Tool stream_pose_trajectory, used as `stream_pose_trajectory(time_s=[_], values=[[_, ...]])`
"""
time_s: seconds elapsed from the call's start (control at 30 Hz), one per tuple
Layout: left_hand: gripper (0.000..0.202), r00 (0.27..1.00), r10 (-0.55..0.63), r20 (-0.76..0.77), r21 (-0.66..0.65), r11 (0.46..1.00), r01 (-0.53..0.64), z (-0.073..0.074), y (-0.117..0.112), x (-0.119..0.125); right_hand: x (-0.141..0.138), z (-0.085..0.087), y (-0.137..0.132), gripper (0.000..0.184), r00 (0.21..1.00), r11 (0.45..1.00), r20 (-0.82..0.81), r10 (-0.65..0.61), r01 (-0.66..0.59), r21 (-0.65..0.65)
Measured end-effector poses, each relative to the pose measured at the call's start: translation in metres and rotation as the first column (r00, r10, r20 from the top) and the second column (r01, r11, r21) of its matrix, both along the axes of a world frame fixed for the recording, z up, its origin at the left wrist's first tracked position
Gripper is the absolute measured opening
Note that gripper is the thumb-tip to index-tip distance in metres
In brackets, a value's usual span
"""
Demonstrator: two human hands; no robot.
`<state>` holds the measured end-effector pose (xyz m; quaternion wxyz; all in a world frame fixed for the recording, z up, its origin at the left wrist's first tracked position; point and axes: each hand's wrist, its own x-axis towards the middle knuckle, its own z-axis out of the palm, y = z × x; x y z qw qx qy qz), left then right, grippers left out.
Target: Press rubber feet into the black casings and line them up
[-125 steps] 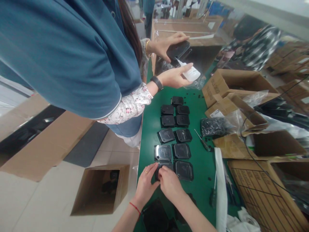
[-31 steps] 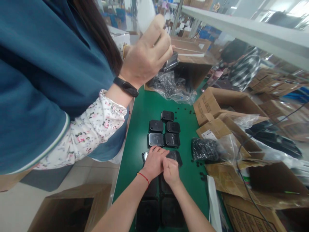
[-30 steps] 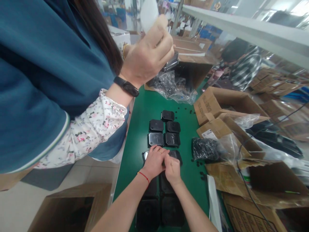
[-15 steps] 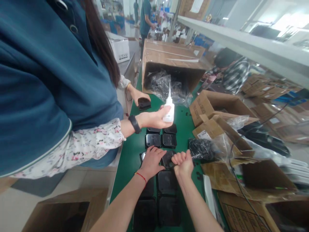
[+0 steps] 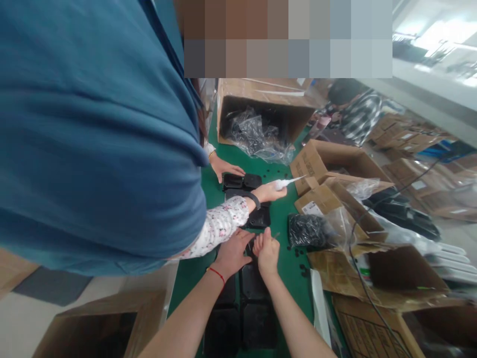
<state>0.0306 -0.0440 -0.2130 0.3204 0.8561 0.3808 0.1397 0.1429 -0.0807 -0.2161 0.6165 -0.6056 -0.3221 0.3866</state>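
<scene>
My left hand rests spread over the black plastic cases, thumb and fingertips touching one of them. Close beside it, my right hand is closed in a fist over the same case. A thin tip sticks out by its fingers; what it belongs to is hidden. Nearer to me, black rounded-square cases lie in two columns. Just beyond my hands, a co-worker's arm reaches across more cases, its hand holding a white nozzle bottle. The co-worker's other hand touches a case at the far end.
The green table carries small black pieces at right. A wrapped black bundle and open cardboard boxes line the right side. A big carton with plastic bags stands at the back. The co-worker's body crowds the left.
The co-worker has leaned in, and the bottle has gone from upright to tilted rightward. The case in the co-worker's other hand is now down among the others. My right hand has shifted left.
</scene>
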Motion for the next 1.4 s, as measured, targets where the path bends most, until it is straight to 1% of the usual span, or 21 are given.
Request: stream_pose_trajectory(time_s=[0.07, 0.13, 0.2, 0.27, 0.33, 0.4, 0.47, 0.5, 0.6, 0.67, 0.77, 0.87, 0.97, 1.07, 1.13, 1.17, 1.23, 1.27, 1.3, 1.33, 1.4], values=[[0.064, 0.999, 0.021, 0.024, -0.082, 0.996, -0.019, -0.004, -0.002, -0.001, -0.005, -0.001, -0.004, 0.062, 1.000, 1.000, -0.019, -0.020, 0.020, 0.018], [0.054, 0.999, 0.043, 0.027, -0.137, 0.990, -0.039, -0.008, -0.002, -0.002, -0.010, -0.002, -0.007, 0.058, 0.997, 0.997, 0.049, 0.062, -0.064, 0.047], [0.044, 0.999, 0.039, 0.027, -0.114, 0.993, -0.036, -0.008, -0.001, -0.002, -0.012, -0.002, -0.008, 0.052, 0.991, 0.992, 0.078, 0.111, -0.115, 0.055], [0.044, 1.000, 0.007, 0.025, -0.046, 0.999, -0.005, -0.003, 0.002, -0.002, -0.007, 0.000, -0.005, 0.057, 0.998, 0.997, 0.029, 0.052, -0.054, 0.053], [0.059, 1.000, -0.028, 0.009, 0.021, 0.999, 0.028, 0.004, 0.003, -0.003, 0.006, 0.004, -0.003, 0.063, 0.998, 0.998, -0.052, -0.039, 0.041, 0.049], [0.074, 0.999, -0.032, 0.015, 0.066, 0.997, 0.031, 0.011, 0.001, -0.011, 0.024, 0.010, -0.008, 0.062, 0.974, 0.987, -0.179, -0.138, 0.150, 0.059], [0.076, 0.997, 0.049, 0.067, 0.117, 0.992, -0.057, 0.013, -0.005, -0.026, 0.039, 0.017, -0.018, 0.061, 0.931, 0.967, -0.297, -0.212, 0.244, 0.072], [0.072, 0.987, 0.129, 0.097, 0.137, 0.980, -0.142, 0.011, -0.009, -0.037, 0.042, 0.020, -0.024, 0.060, 0.908, 0.956, -0.341, -0.244, 0.284, 0.070], [0.059, 0.908, 0.400, 0.127, 0.139, 0.899, -0.415, -0.004, -0.024, -0.075, 0.033, 0.030, -0.037, 0.054, 0.887, 0.950, -0.368, -0.278, 0.310, 0.031], [0.061, 0.878, 0.464, 0.118, 0.087, 0.876, -0.474, -0.016, -0.032, -0.098, 0.013, 0.036, -0.034, 0.054, 0.898, 0.961, -0.363, -0.251, 0.276, 0.018], [0.081, 0.910, 0.386, 0.148, -0.053, 0.922, -0.383, -0.027, -0.039, -0.116, -0.026, 0.042, -0.019, 0.063, 0.918, 0.983, -0.378, -0.120, 0.163, 0.084], [0.090, 0.920, 0.349, 0.176, -0.159, 0.933, -0.323, -0.028, -0.038, -0.112, -0.059, 0.039, -0.001, 0.064, 0.922, 0.990, -0.383, 0.063, -0.008, 0.143], [0.088, 0.929, 0.342, 0.139, -0.200, 0.929, -0.312, -0.023, -0.034, -0.099, -0.078, 0.024, 0.007, 0.061, 0.932, 0.987, -0.330, 0.151, -0.124, 0.103], [0.082, 0.915, 0.397, 0.072, -0.217, 0.902, -0.374, -0.021, -0.030, -0.089, -0.087, 0.011, 0.006, 0.062, 0.939, 0.986, -0.303, 0.165, -0.157, 0.050], [0.077, 0.903, 0.426, 0.056, -0.220, 0.887, -0.405, -0.022, -0.029, -0.087, -0.089, 0.008, 0.004, 0.062, 0.952, 0.974, -0.206, 0.227, -0.223, 0.045], [0.073, 0.902, 0.428, 0.060, -0.217, 0.887, -0.407, -0.024, -0.028, -0.087, -0.090, 0.008, 0.004, 0.062, 0.947, 0.953, -0.109, 0.303, -0.300, 0.044], [0.062, 0.907, 0.413, 0.076, -0.202, 0.898, -0.392, -0.027, -0.027, -0.089, -0.091, 0.010, 0.006, 0.061, 0.875, 0.878, 0.084, 0.477, -0.479, 0.015], [0.056, 0.910, 0.407, 0.083, -0.192, 0.902, -0.386, -0.029, -0.026, -0.091, -0.090, 0.011, 0.009, 0.059, 0.830, 0.839, 0.140, 0.540, -0.545, -0.006], [0.052, 0.911, 0.401, 0.091, -0.183, 0.906, -0.381, -0.030, -0.025, -0.092, -0.089, 0.012, 0.012, 0.058, 0.806, 0.818, 0.156, 0.571, -0.575, -0.020], [0.051, 0.914, 0.393, 0.098, -0.178, 0.911, -0.373, -0.031, -0.023, -0.093, -0.088, 0.012, 0.015, 0.060, 0.811, 0.821, 0.145, 0.567, -0.570, -0.023], [0.061, 0.918, 0.382, 0.111, -0.185, 0.915, -0.359, -0.030, -0.018, -0.095, -0.085, 0.012, 0.019, 0.064, 0.877, 0.878, 0.048, 0.478, -0.478, -0.019]])
